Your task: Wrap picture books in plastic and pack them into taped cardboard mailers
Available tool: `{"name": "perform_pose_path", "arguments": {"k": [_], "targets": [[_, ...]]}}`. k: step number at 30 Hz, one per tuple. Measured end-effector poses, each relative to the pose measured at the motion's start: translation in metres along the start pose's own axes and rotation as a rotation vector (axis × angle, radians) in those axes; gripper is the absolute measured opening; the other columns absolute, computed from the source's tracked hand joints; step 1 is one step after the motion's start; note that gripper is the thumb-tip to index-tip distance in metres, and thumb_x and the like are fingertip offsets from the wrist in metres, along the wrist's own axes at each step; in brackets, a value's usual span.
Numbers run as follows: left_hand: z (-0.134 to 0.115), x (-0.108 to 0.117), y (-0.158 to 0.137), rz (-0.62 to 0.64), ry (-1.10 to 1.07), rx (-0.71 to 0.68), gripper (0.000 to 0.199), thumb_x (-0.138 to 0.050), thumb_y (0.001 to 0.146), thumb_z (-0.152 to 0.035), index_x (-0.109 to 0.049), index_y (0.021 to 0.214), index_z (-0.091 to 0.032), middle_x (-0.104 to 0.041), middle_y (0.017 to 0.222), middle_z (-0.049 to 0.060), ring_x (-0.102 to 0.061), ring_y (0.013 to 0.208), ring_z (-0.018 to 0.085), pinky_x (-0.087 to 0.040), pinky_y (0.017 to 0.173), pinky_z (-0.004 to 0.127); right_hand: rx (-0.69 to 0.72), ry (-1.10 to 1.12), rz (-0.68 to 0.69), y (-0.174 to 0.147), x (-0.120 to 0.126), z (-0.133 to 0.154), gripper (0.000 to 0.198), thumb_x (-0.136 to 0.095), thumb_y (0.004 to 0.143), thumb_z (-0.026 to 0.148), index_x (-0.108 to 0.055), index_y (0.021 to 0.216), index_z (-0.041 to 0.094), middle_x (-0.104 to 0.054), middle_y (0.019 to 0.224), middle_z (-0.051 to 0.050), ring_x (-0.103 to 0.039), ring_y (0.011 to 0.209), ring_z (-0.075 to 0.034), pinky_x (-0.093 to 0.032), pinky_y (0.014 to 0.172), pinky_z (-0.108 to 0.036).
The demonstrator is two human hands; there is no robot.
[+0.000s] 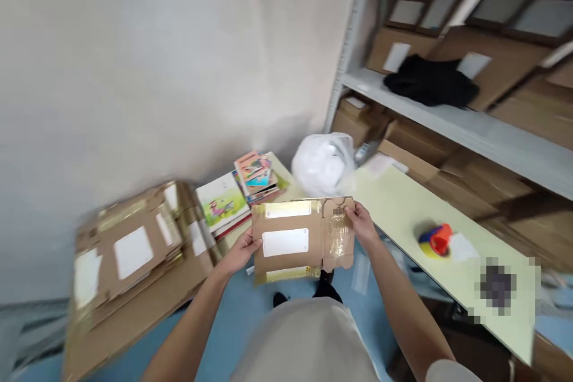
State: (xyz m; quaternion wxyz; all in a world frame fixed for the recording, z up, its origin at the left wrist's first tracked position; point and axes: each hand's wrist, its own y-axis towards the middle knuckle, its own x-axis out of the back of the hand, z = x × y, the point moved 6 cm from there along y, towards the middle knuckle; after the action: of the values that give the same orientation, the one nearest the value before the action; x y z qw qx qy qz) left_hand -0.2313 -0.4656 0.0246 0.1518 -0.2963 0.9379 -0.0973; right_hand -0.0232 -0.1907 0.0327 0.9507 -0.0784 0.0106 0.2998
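Observation:
Between my two hands a flattened cardboard box (290,262) is held up in front of my body, with white labels and shiny tape strips on it. My left hand (242,252) grips its left edge, thumb on the front face. At the upper right corner, my right hand (362,224) pinches the flap end. Fingers behind the cardboard are hidden. To the left lies a stack of flattened cardboard boxes (105,277) with labels and tape. Just beyond the held box, picture books (224,200) and a pile of smaller books (256,173) rest on the table.
A white plastic bag (323,164) stands at the table's corner. On the pale table (403,209) to the right sits a red tape dispenser (441,240) beside blue and yellow rolls. A metal shelf (470,131) holds cardboard boxes and a black cloth (430,80).

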Motion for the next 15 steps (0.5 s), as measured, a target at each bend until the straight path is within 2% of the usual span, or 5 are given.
{"name": "perform_pose_path", "arguments": {"k": [4,7,10,15], "targets": [[0.0,-0.078,0.069,0.072,0.137,-0.035,0.048,-0.079,0.058,-0.044,-0.065,0.097,-0.021,-0.069,0.097,0.011,-0.062,0.099,0.028,-0.049,0.088,0.04,0.021,0.035,-0.244,-0.013,0.102,0.001,0.04,-0.071,0.066,0.049,-0.058,0.09,0.02,-0.068,0.084,-0.004,-0.061,0.075,-0.019,-0.049,0.071,-0.032],[-0.002,-0.136,0.121,0.06,0.181,-0.049,0.061,-0.077,0.061,-0.043,-0.057,0.115,-0.02,-0.068,0.097,0.008,-0.063,0.096,0.023,-0.048,0.088,0.035,0.042,0.027,-0.361,-0.018,0.165,-0.002,0.037,-0.07,0.068,0.048,-0.057,0.089,0.02,-0.066,0.082,-0.003,-0.06,0.074,-0.019,-0.048,0.069,-0.031],[-0.002,-0.197,0.168,0.059,0.245,-0.067,0.061,-0.072,0.067,-0.044,-0.053,0.12,-0.02,-0.066,0.09,0.005,-0.063,0.089,0.019,-0.048,0.083,0.032,0.064,0.043,-0.479,-0.013,0.218,0.0,0.035,-0.068,0.069,0.049,-0.055,0.088,0.022,-0.065,0.079,-0.002,-0.059,0.071,-0.018,-0.049,0.067,-0.032],[-0.002,-0.291,0.223,0.032,0.311,-0.152,0.039,-0.072,0.068,-0.04,-0.062,0.101,-0.022,-0.064,0.1,0.006,-0.06,0.094,0.019,-0.048,0.08,0.028,0.126,0.077,-0.637,0.007,0.283,0.015,0.035,-0.067,0.07,0.051,-0.052,0.085,0.023,-0.063,0.077,-0.002,-0.059,0.072,-0.018,-0.05,0.069,-0.034]]}}
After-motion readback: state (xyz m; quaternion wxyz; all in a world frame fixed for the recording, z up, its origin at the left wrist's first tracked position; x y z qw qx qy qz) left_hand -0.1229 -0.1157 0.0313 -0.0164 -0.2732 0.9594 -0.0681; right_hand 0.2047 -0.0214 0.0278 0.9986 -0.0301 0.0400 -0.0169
